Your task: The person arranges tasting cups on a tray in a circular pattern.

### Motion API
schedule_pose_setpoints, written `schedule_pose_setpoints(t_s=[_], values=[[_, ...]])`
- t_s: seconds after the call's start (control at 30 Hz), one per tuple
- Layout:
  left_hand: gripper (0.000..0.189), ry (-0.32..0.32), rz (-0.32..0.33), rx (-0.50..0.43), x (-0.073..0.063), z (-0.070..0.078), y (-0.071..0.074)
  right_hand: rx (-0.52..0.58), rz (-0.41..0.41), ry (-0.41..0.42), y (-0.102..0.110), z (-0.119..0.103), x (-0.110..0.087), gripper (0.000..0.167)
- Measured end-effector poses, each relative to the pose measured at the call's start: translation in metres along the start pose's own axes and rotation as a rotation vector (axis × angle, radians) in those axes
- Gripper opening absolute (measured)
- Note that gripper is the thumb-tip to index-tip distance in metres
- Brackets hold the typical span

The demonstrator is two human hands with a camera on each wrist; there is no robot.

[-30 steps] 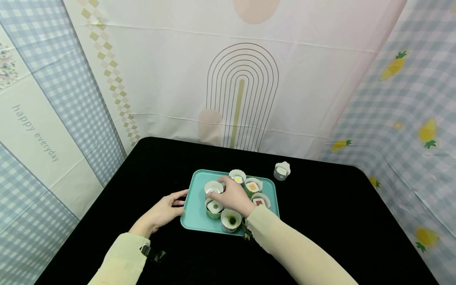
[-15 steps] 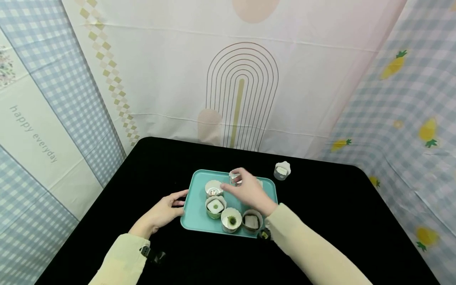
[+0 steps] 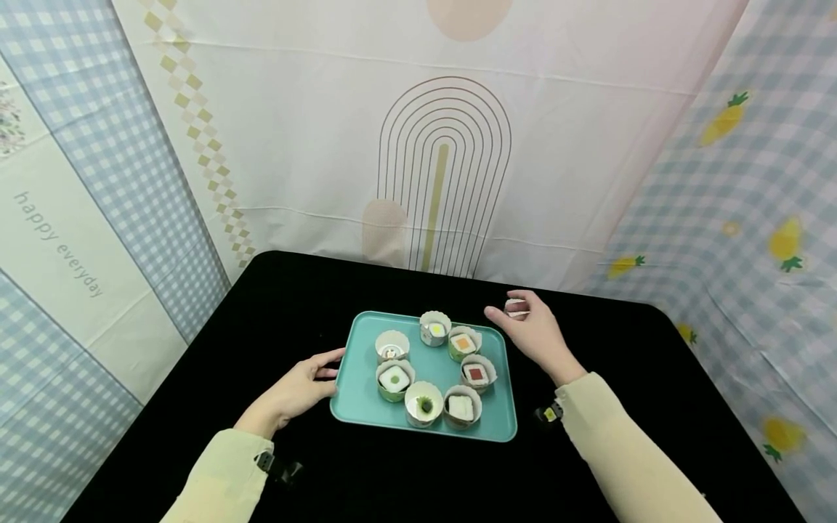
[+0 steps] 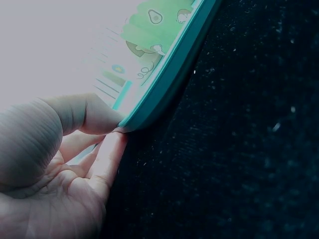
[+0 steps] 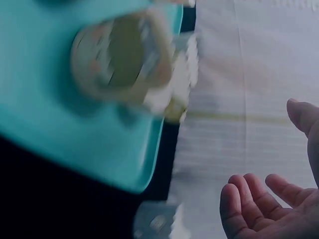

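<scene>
My left hand is at the left edge of a turquoise tray; in the left wrist view, thumb and fingertip pinch its rim. Several paper baking cups stand on the tray in a ring, among them one with a white piece dotted green, one with an orange square and one with a red square. My right hand is off the tray, fingers spread and holding nothing. It partly hides a grey paper cup with a scalloped white rim, standing on the table.
The tray lies on a black-covered table. Behind it hangs a pale curtain with line arches. Blue checked cloth hangs on the right, and another checked cloth on the left.
My right hand has moved from the cups at the tray's left, across its back, to the grey cup beyond the right corner. The left hand and the cups look unmoved.
</scene>
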State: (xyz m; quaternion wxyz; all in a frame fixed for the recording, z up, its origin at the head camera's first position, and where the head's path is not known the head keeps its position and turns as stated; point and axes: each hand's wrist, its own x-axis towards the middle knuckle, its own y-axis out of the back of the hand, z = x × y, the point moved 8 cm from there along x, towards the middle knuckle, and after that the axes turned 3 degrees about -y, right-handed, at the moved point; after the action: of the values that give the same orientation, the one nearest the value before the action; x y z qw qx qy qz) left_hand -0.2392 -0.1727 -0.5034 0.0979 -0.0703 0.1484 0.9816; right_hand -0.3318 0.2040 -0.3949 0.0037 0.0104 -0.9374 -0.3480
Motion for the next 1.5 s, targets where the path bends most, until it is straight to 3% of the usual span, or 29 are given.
schedule_pose_setpoints(t_s=[0.27, 0.57, 0.77, 1.13, 1.4, 1.5], values=[[0.072, -0.001, -0.006, 0.0, 0.0, -0.001, 0.0, 0.047, 0.067, -0.095, 0.015, 0.044, 0.011, 0.092], [0.072, 0.005, -0.005, -0.012, 0.002, -0.001, 0.0, 0.097, 0.195, -0.161, 0.015, 0.076, 0.022, 0.098], [0.072, -0.002, -0.012, -0.01, 0.001, 0.003, 0.0, 0.162, 0.181, -0.213, 0.004, 0.094, 0.027, 0.102], [0.072, -0.003, -0.013, -0.01, -0.001, 0.001, 0.0, 0.222, 0.132, -0.234, -0.009, 0.107, 0.038, 0.105], [0.072, 0.009, -0.007, -0.003, 0.0, 0.0, 0.0, 0.318, 0.112, -0.227, -0.017, 0.109, 0.047, 0.092], [0.071, 0.016, 0.001, -0.004, 0.0, -0.001, 0.0, 0.306, 0.1, -0.22, -0.019, 0.108, 0.049, 0.086]])
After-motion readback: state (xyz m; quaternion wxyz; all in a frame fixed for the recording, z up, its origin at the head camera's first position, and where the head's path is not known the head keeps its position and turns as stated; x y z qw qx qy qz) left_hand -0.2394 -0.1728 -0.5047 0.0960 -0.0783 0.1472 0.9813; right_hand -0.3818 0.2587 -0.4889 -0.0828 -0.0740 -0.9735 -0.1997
